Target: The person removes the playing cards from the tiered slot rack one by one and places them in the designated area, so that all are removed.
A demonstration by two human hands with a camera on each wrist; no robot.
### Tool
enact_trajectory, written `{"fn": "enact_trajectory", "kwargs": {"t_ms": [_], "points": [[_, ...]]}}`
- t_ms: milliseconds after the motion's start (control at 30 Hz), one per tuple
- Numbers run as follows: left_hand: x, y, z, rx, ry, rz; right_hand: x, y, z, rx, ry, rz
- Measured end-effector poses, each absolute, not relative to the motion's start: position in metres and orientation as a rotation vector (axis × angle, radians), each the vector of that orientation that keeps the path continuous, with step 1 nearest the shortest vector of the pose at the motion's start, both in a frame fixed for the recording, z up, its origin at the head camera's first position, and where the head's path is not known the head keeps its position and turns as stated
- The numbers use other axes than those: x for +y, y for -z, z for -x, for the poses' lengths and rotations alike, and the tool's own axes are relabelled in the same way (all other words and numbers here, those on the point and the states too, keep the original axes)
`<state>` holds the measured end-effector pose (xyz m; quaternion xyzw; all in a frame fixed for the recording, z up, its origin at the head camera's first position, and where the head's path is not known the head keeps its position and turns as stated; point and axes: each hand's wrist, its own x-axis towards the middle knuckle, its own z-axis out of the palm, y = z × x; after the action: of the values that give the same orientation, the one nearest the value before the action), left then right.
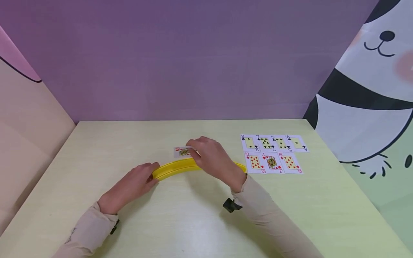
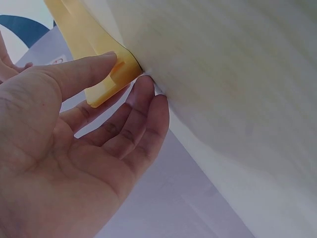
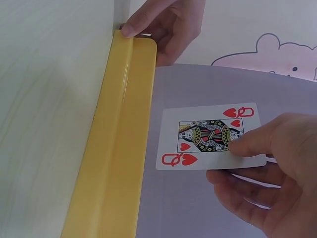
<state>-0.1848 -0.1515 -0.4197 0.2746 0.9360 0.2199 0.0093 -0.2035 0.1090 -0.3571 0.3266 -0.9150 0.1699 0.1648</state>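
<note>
A curved yellow card holder [image 1: 175, 168] with a lengthwise groove stands across the middle of the table. My left hand [image 1: 130, 184] grips its left end; in the left wrist view the thumb lies on the holder [image 2: 81, 37] with fingers on the far side. Above the holder, my right hand [image 1: 214, 159] pinches a queen of hearts playing card [image 3: 210, 136] between thumb and fingers. In the right wrist view the card faces the camera, apart from the holder's edge. My right hand and wrist hide part of the holder in the head view.
Face-up playing cards lie in two rows at the right of the table: black cards [image 1: 266, 143] behind, and red cards [image 1: 272, 163] in front, close to the holder's right end. A purple wall [image 1: 193, 71] rises behind the table [image 1: 193, 222].
</note>
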Motion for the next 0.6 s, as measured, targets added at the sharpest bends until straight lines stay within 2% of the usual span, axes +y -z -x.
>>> {"fn": "enact_trajectory", "kwargs": {"t_ms": [600], "points": [[-0.152,0.424,0.185,2.953,-0.666,-0.890,0.156,0.350,0.192,-2.476,-0.542,-0.821]]}}
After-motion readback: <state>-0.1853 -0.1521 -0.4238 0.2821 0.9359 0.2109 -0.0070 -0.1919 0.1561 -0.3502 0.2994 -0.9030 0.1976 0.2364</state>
